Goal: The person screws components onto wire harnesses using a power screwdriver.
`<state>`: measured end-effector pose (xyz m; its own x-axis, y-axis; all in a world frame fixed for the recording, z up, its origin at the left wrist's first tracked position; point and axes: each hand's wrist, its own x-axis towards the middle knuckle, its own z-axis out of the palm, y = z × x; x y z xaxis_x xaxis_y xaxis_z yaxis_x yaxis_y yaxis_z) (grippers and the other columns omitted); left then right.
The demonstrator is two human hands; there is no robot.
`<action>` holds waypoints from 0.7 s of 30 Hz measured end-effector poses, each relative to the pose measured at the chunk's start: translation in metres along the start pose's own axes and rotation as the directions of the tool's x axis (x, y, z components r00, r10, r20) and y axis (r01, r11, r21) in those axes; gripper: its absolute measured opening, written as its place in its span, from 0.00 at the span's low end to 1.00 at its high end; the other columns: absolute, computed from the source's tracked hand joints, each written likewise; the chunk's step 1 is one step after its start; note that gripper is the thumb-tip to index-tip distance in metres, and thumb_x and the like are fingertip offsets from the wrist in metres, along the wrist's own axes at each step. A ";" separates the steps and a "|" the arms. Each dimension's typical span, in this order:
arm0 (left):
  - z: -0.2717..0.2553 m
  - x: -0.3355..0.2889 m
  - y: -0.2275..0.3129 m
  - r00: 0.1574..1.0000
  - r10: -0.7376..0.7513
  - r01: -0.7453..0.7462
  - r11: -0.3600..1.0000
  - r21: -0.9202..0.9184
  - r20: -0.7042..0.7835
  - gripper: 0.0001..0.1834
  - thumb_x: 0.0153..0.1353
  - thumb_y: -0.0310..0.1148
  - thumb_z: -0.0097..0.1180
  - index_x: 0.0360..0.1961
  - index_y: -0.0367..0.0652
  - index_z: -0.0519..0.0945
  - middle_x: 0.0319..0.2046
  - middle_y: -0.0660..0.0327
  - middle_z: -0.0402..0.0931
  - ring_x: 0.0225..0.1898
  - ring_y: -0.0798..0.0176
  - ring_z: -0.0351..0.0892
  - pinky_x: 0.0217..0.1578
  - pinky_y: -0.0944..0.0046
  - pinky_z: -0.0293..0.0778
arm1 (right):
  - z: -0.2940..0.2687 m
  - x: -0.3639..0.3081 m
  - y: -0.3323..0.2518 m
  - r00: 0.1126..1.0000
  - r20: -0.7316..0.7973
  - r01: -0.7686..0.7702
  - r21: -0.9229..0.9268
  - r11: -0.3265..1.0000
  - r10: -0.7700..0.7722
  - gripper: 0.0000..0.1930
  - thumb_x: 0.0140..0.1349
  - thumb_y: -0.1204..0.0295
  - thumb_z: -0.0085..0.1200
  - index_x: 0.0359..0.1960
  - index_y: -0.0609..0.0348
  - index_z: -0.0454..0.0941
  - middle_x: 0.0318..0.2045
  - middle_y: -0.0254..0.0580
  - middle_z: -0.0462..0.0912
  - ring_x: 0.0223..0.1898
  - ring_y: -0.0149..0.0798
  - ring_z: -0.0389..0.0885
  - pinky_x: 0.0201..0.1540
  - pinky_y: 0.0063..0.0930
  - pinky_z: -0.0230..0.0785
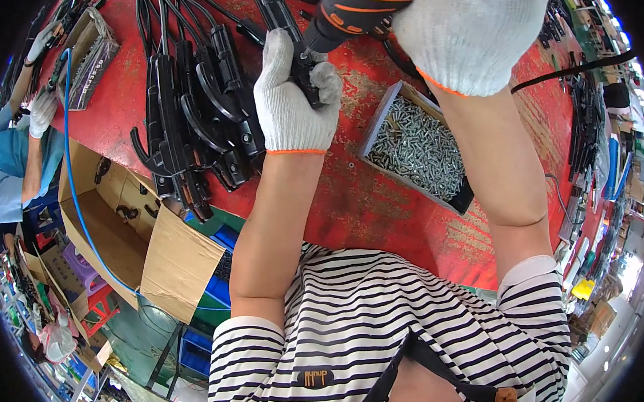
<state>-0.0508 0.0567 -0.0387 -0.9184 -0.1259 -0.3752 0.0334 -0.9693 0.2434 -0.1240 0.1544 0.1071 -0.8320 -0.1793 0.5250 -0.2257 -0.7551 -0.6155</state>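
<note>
My left hand (296, 101), in a white knitted glove with an orange cuff edge, is closed around a long black plastic tool handle (277, 9) on the red table. Gripped in my right hand (476, 34), gloved the same way, is a black and orange power screwdriver (361, 10). Its tip meets the black handle, between my left thumb and fingers. The right fingers are mostly hidden behind the back of the glove. Loose silver screws (419, 148) fill an open box (409, 182) below the screwdriver.
Left of my left hand lies a pile of black handles (173, 120) with cables. An open cardboard box (180, 259) stands by the table (357, 217) edge, with a blue hose (76, 173) crossing it. A co-worker's gloved hand (43, 110) is at far left, near another box (96, 58).
</note>
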 end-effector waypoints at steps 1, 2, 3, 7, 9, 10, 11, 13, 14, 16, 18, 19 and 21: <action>0.000 0.000 0.000 1.000 -0.002 0.002 1.000 -0.004 0.011 0.16 0.72 0.48 0.60 0.39 0.47 0.77 0.27 0.63 0.72 0.22 0.68 0.71 0.20 0.70 0.63 | -0.007 0.000 0.003 0.974 0.201 0.157 -0.267 0.951 -0.104 0.14 0.70 0.66 0.61 0.47 0.64 0.74 0.33 0.41 0.81 0.27 0.33 0.84 0.28 0.26 0.80; 0.000 0.000 0.000 1.000 -0.006 0.006 1.000 -0.002 0.008 0.16 0.72 0.48 0.60 0.39 0.47 0.77 0.27 0.63 0.72 0.22 0.68 0.71 0.20 0.70 0.63 | -0.013 -0.001 0.005 0.975 0.195 0.155 -0.270 0.951 -0.103 0.14 0.70 0.66 0.61 0.47 0.64 0.74 0.33 0.41 0.81 0.27 0.33 0.84 0.28 0.26 0.80; -0.001 0.000 0.001 1.000 -0.004 0.004 1.000 -0.004 0.014 0.16 0.72 0.48 0.60 0.38 0.46 0.77 0.26 0.64 0.72 0.22 0.68 0.70 0.19 0.70 0.63 | -0.013 -0.001 0.007 0.971 0.208 0.179 -0.303 0.936 -0.118 0.14 0.70 0.66 0.60 0.47 0.64 0.74 0.33 0.41 0.81 0.27 0.33 0.84 0.28 0.26 0.80; -0.007 0.003 0.003 0.998 -0.005 0.005 1.000 0.006 0.065 0.16 0.71 0.48 0.61 0.37 0.45 0.77 0.26 0.65 0.72 0.21 0.69 0.69 0.19 0.70 0.61 | -0.014 -0.003 0.010 0.950 0.264 0.272 -0.434 0.859 -0.167 0.14 0.70 0.67 0.59 0.47 0.65 0.74 0.33 0.42 0.81 0.27 0.34 0.85 0.28 0.26 0.79; -0.006 0.003 0.003 0.998 -0.002 0.001 1.000 0.014 0.059 0.17 0.71 0.48 0.61 0.37 0.45 0.77 0.26 0.65 0.72 0.21 0.69 0.68 0.19 0.70 0.60 | -0.014 -0.003 0.010 0.936 0.297 0.318 -0.493 0.810 -0.187 0.14 0.71 0.67 0.59 0.47 0.66 0.74 0.33 0.42 0.81 0.27 0.34 0.85 0.28 0.26 0.79; -0.004 0.002 0.002 0.999 -0.001 0.000 1.000 0.023 0.051 0.16 0.71 0.48 0.61 0.37 0.46 0.77 0.26 0.65 0.72 0.22 0.69 0.68 0.19 0.70 0.60 | -0.014 -0.003 0.010 0.929 0.313 0.341 -0.521 0.783 -0.197 0.13 0.71 0.68 0.59 0.47 0.66 0.74 0.33 0.42 0.81 0.27 0.34 0.85 0.28 0.25 0.79; -0.003 0.002 0.002 0.999 0.001 -0.003 0.999 0.033 0.042 0.16 0.72 0.47 0.60 0.37 0.46 0.77 0.26 0.65 0.72 0.22 0.69 0.68 0.19 0.70 0.60 | -0.014 -0.003 0.010 0.921 0.330 0.365 -0.546 0.754 -0.207 0.13 0.71 0.68 0.58 0.47 0.66 0.74 0.33 0.43 0.81 0.27 0.34 0.85 0.27 0.25 0.79; -0.004 0.001 0.002 0.999 0.018 -0.020 0.999 0.041 0.032 0.15 0.72 0.47 0.60 0.39 0.47 0.76 0.27 0.65 0.72 0.22 0.69 0.69 0.19 0.70 0.61 | -0.017 -0.001 0.011 0.870 0.397 0.482 -0.556 0.677 -0.293 0.14 0.71 0.67 0.59 0.47 0.66 0.74 0.33 0.43 0.82 0.26 0.34 0.85 0.27 0.25 0.79; -0.003 0.000 0.003 0.999 0.035 -0.036 0.998 0.048 0.020 0.14 0.72 0.47 0.59 0.41 0.48 0.76 0.27 0.65 0.72 0.22 0.69 0.69 0.19 0.69 0.61 | -0.017 0.000 0.010 0.805 0.466 0.590 -0.557 0.585 -0.368 0.14 0.70 0.67 0.60 0.46 0.65 0.74 0.32 0.44 0.82 0.26 0.34 0.84 0.27 0.25 0.79; 0.005 -0.003 0.001 0.998 0.069 -0.068 0.995 0.074 -0.001 0.13 0.73 0.46 0.59 0.44 0.49 0.75 0.27 0.65 0.72 0.22 0.68 0.70 0.20 0.69 0.63 | -0.001 -0.008 -0.002 0.914 0.270 0.401 -0.511 0.760 -0.301 0.15 0.70 0.65 0.59 0.46 0.65 0.75 0.32 0.45 0.82 0.25 0.34 0.84 0.26 0.26 0.79; 0.015 -0.011 0.001 0.991 0.128 -0.122 0.984 0.129 -0.033 0.12 0.73 0.43 0.58 0.49 0.51 0.73 0.28 0.64 0.71 0.23 0.67 0.72 0.22 0.66 0.66 | 0.006 -0.012 -0.012 0.979 0.084 0.206 -0.393 0.896 -0.188 0.16 0.70 0.62 0.59 0.45 0.64 0.75 0.32 0.46 0.83 0.24 0.33 0.83 0.25 0.26 0.79; 0.022 -0.019 0.000 0.977 0.210 -0.210 0.958 0.194 0.018 0.15 0.73 0.41 0.57 0.55 0.50 0.73 0.28 0.64 0.71 0.23 0.67 0.73 0.23 0.65 0.68 | 0.003 -0.014 -0.019 0.969 0.058 0.243 -0.398 0.885 -0.240 0.16 0.69 0.60 0.59 0.44 0.64 0.76 0.32 0.46 0.83 0.23 0.33 0.83 0.25 0.28 0.80; 0.036 -0.035 0.002 0.951 0.297 -0.309 0.913 0.265 0.086 0.19 0.73 0.38 0.56 0.61 0.48 0.72 0.29 0.63 0.72 0.24 0.67 0.74 0.24 0.65 0.71 | 0.002 -0.018 -0.041 0.922 0.023 0.350 -0.474 0.808 -0.386 0.17 0.70 0.58 0.56 0.43 0.62 0.79 0.32 0.47 0.84 0.21 0.34 0.82 0.24 0.29 0.82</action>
<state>-0.0330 0.0669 0.0069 -0.8974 -0.3894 -0.2073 0.2101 -0.7905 0.5754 -0.0987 0.1876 0.1236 -0.6687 0.1119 0.7351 -0.7136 -0.3745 -0.5921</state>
